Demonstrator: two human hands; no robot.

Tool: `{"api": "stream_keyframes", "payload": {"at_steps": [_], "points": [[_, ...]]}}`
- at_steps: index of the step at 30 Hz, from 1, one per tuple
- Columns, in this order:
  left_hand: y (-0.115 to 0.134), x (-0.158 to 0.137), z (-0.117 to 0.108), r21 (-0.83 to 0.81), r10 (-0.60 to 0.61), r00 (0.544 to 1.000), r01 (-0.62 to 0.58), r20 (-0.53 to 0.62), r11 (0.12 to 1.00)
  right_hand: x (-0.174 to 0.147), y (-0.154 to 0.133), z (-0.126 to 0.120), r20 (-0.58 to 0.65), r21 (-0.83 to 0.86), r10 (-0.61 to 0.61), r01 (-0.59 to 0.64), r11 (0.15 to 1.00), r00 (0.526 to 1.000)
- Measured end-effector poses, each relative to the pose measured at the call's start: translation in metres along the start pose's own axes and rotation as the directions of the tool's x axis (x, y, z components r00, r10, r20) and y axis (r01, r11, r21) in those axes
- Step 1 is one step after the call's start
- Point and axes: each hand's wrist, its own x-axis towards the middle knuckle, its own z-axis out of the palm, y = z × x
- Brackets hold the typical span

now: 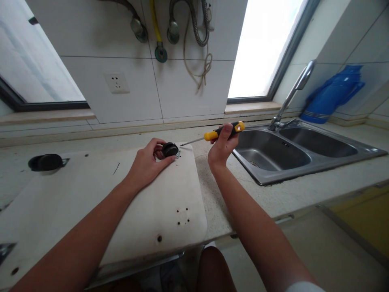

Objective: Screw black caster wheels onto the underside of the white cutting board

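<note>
My left hand (149, 161) is closed around a black caster wheel (169, 149) at the far right corner of a white board (152, 202). The wheel's metal mounting plate (178, 155) rests on the board. My right hand (223, 142) grips a yellow and black screwdriver (234, 129) by its handle, its shaft slanting down to the left. The tip appears just beside the caster's plate; whether it touches a screw is too small to tell. Small screw holes (182, 216) form a square near the board's front right corner.
Another black caster (47, 162) sits at the board's far left. A stainless double sink (273, 156) with a faucet (291, 97) lies right, a blue thermos jug (332, 95) behind it. Hoses and a wall socket (116, 83) are on the tiled wall. The counter's front edge is close to my legs.
</note>
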Motion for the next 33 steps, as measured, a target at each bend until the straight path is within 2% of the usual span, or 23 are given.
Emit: {"api": "stream_keyframes", "payload": {"at_steps": [8,15,22,33], "points": [[0.001,0.0,0.001,0.027,0.018,1.0,-0.017,-0.022,0.999,0.0,0.001,-0.001,-0.013,-0.009,0.036,-0.036,0.999,0.999],[-0.004,0.0,0.0,0.123,0.165,0.985,-0.17,0.051,0.978,0.0,-0.001,-0.001,-0.033,-0.005,0.086,-0.086,0.996,0.996],[-0.002,-0.001,-0.001,0.103,0.141,0.989,-0.146,0.054,0.984,0.003,0.0,0.0,-0.059,-0.01,0.117,-0.118,0.993,0.991],[0.0,-0.002,0.0,0.113,0.148,0.985,-0.157,0.084,0.981,0.007,0.009,-0.001,-0.067,-0.026,0.104,-0.106,0.994,0.992]]}}
